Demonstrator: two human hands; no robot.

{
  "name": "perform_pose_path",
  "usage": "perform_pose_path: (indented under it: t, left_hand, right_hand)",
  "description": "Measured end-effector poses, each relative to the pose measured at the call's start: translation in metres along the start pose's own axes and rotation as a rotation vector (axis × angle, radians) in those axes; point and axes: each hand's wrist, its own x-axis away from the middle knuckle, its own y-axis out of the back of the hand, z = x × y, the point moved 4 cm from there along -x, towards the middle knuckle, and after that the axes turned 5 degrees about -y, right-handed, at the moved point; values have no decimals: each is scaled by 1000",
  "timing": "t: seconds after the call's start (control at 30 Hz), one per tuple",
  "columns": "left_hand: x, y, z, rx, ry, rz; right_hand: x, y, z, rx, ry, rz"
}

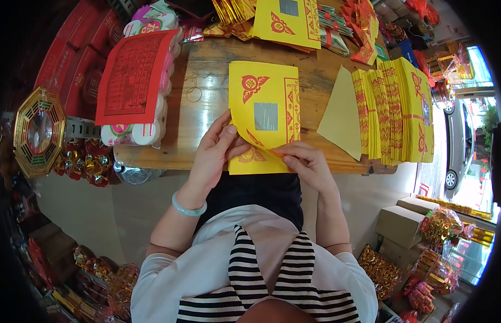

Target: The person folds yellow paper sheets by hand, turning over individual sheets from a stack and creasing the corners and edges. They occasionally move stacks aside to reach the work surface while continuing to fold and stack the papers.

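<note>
A yellow paper sheet (264, 86) with red print and a silver square lies at the table's front edge, over another yellow sheet (261, 168). My left hand (221, 140) holds the upper sheet's left edge between thumb and fingers, its lower part curling up. At the sheet's lower right corner, my right hand (304, 161) pinches the folded edge, where an orange-red strip shows by the fingertips. To the right sit banded bundles of yellow paper (393, 113) and a plain tan paper piece (343, 116).
A printed red sheet (133, 78) rests on wrapped packs (137, 133) at the left. More yellow paper (287, 24) and red packets (359, 32) line the back. Loose rings (193, 94) lie on the wooden table (207, 64). Cardboard boxes (399, 225) stand at the lower right.
</note>
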Motion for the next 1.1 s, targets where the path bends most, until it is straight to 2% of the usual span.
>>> perform_pose_path:
  t: [0.47,0.6,0.8,0.93,1.1]
  left_hand:
    - [0,3,1,-10,14,-2]
    - [0,2,1,-96,-65,34]
    - [-2,8,6,-129,-75,63]
    - [2,11,3,-507,-391,16]
    - [9,2,6,-397,-336,57]
  right_hand:
    - [-1,1,-11,-72,-23,-40]
    - [-1,2,-13,-38,-23,-65]
    - [1,3,-19,-100,-75,-130]
    - [2,4,-20,-116,-94,-142]
    - [2,4,-22,-79,-46,-132]
